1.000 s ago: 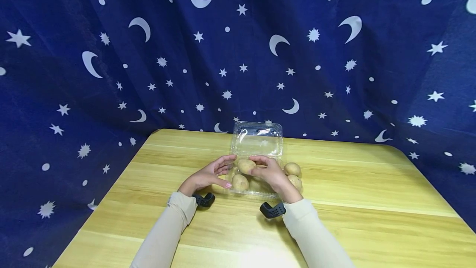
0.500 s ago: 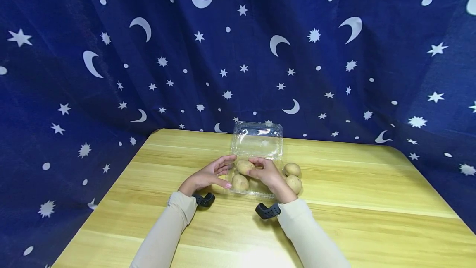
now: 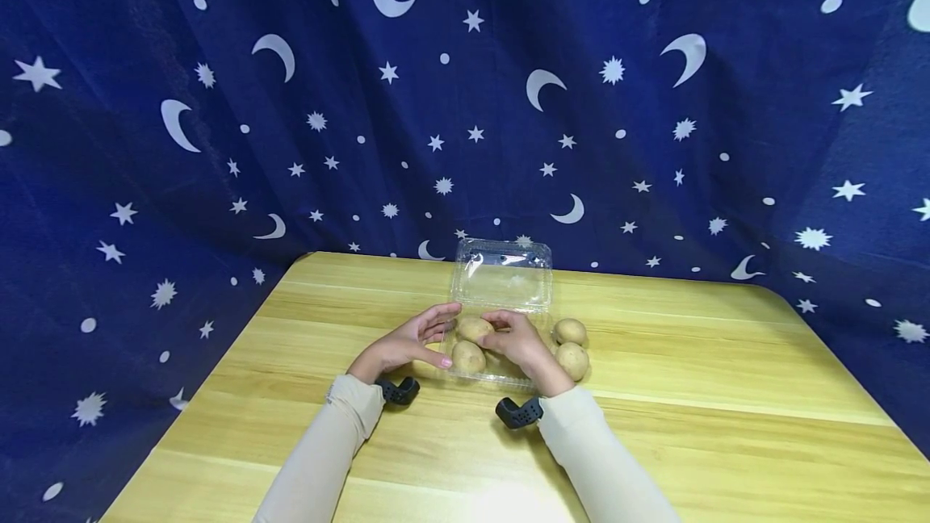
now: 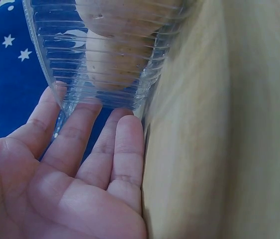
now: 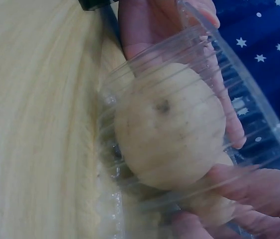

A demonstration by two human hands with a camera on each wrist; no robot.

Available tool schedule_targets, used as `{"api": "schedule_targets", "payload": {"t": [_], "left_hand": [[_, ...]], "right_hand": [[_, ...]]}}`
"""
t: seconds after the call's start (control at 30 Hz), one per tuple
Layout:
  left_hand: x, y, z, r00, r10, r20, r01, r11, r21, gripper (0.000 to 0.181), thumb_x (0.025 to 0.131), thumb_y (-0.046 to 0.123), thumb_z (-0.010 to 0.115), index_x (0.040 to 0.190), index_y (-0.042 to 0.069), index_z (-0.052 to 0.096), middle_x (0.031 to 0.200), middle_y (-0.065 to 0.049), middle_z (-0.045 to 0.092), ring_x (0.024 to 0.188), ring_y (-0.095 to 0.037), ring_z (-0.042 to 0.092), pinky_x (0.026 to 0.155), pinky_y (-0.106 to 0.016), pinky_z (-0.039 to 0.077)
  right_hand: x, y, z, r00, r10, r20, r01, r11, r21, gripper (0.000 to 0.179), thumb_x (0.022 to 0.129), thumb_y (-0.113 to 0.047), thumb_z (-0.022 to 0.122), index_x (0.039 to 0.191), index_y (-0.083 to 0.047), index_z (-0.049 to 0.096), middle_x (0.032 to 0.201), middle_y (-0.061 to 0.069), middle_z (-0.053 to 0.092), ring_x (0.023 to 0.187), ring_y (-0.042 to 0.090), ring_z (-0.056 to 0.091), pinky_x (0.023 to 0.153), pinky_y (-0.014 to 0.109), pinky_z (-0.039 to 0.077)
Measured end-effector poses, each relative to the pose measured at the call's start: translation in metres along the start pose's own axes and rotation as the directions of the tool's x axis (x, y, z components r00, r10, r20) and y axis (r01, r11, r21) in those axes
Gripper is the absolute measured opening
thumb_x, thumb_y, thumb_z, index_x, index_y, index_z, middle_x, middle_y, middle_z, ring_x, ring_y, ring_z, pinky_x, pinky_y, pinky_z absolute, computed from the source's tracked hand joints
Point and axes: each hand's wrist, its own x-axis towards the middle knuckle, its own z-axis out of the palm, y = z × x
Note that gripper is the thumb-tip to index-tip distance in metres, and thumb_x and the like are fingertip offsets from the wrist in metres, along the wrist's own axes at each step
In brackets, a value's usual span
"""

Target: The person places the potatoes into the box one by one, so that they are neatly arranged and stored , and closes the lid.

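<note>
A clear plastic clamshell box point(image 3: 508, 285) stands on the table with its lid raised at the back. My right hand point(image 3: 521, 343) reaches into the base and grips a potato point(image 3: 474, 329) at the back left of it. A second potato point(image 3: 468, 357) lies in front of that one, seen large through the ribbed wall in the right wrist view point(image 5: 172, 127). At the box's left side is my left hand point(image 3: 409, 343), its fingers extended. In the left wrist view, the left fingertips touch the ribbed wall. The right palm is hidden.
Two more potatoes, one behind point(image 3: 570, 332) and one in front point(image 3: 573, 361), rest on the table to the right of the box. The wooden table point(image 3: 697, 410) ends at a dark blue star-and-moon curtain point(image 3: 632, 144) at the back.
My right hand has shifted slightly left and down, and the gripped potato sits lower, closer to the box's left side. The left hand stays in place.
</note>
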Motion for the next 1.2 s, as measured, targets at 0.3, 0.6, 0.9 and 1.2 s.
{"api": "schedule_targets", "payload": {"t": [0.3, 0.6, 0.9, 1.2], "left_hand": [[-0.0007, 0.0023, 0.0005, 1.0, -0.002, -0.003, 0.002, 1.0, 0.01, 0.104, 0.091, 0.007, 0.086, 0.17, -0.003, 0.019, 0.177, -0.026, 0.019, 0.161, -0.047, 0.02, 0.133, -0.056, 0.02], [-0.0002, 0.0004, -0.001, 1.0, -0.008, -0.009, 0.008, 1.0, 0.016, 0.104, 0.091, 0.005, 0.086, 0.17, -0.004, 0.019, 0.177, -0.026, 0.019, 0.161, -0.047, 0.021, 0.133, -0.056, 0.021], [0.0008, -0.0007, -0.0009, 1.0, -0.005, -0.011, 0.005, 1.0, 0.015, 0.103, 0.091, 0.004, 0.086, 0.17, -0.004, 0.019, 0.177, -0.026, 0.019, 0.161, -0.047, 0.021, 0.133, -0.056, 0.021], [-0.0003, 0.0, -0.0009, 1.0, -0.003, -0.009, 0.003, 1.0, 0.009, 0.104, 0.09, 0.006, 0.087, 0.169, -0.004, 0.019, 0.177, -0.026, 0.019, 0.161, -0.047, 0.021, 0.133, -0.056, 0.021]], "right_hand": [[-0.0008, -0.0023, 0.001, 1.0, -0.013, 0.011, 0.013, 0.998, -0.058, 0.041, 0.089, 0.007, 0.076, 0.128, 0.017, 0.066, 0.119, 0.029, 0.07, 0.116, 0.041, 0.064, 0.099, 0.044, 0.057], [0.0016, -0.0049, 0.0001, 0.998, 0.065, 0.012, -0.064, 0.995, -0.08, 0.037, 0.091, 0.002, 0.08, 0.123, 0.011, 0.065, 0.115, 0.024, 0.069, 0.099, 0.031, 0.069, 0.083, 0.034, 0.062], [0.0028, -0.0036, -0.0004, 0.997, 0.073, 0.01, -0.073, 0.997, -0.011, 0.035, 0.091, 0.007, 0.077, 0.124, 0.015, 0.065, 0.119, 0.028, 0.068, 0.104, 0.034, 0.07, 0.088, 0.038, 0.066], [0.0003, -0.0036, -0.0074, 0.999, 0.048, -0.012, -0.047, 0.998, 0.029, 0.033, 0.092, 0.005, 0.077, 0.123, 0.013, 0.069, 0.125, 0.028, 0.07, 0.101, 0.03, 0.073, 0.087, 0.037, 0.067]]}}
